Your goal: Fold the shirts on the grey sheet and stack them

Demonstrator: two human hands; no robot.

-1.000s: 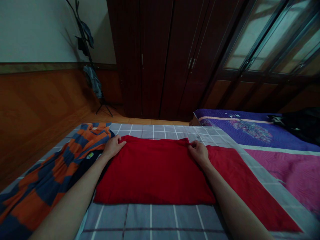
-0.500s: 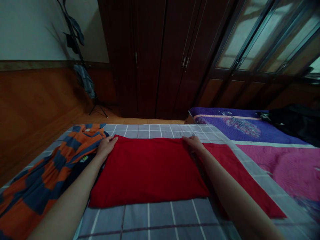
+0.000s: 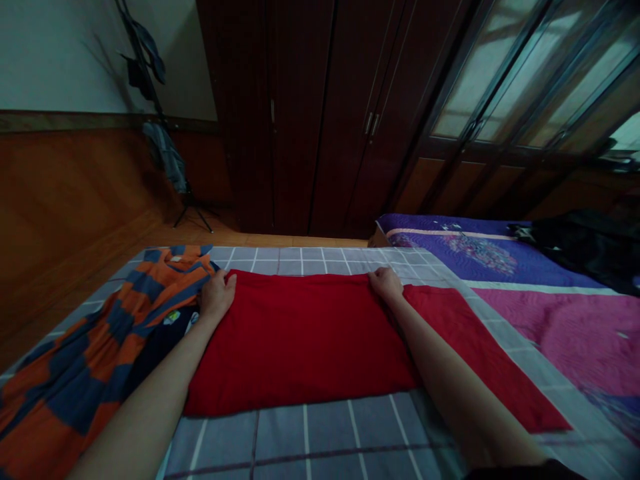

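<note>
A red folded garment [image 3: 305, 340] lies flat in a rough rectangle on the grey checked bedsheet [image 3: 280, 440]. At its far left corner, my left hand [image 3: 219, 295] is closed on the edge, thumb on top. My right hand [image 3: 387, 284] grips the far right corner with curled fingers, partly hidden behind the knuckles. Beyond my right forearm more red cloth [image 3: 480, 353] stretches to the right; my arm hides whether it joins the folded part. An orange and blue checked garment [image 3: 100, 333] lies left of my left hand, with dark navy cloth [image 3: 160, 343] beside it.
To the right is a purple and pink bedspread [image 3: 540, 320] with a black garment [image 3: 585, 247] on it. A dark wooden wardrobe [image 3: 300, 133] stands past the bed's far edge. A coat stand [image 3: 155, 100] with hanging clothes is at the far left.
Both hands keep to the far corners of the red garment. The fingers of my right hand are curled in more, and the folded cloth lies slightly further right in view.
</note>
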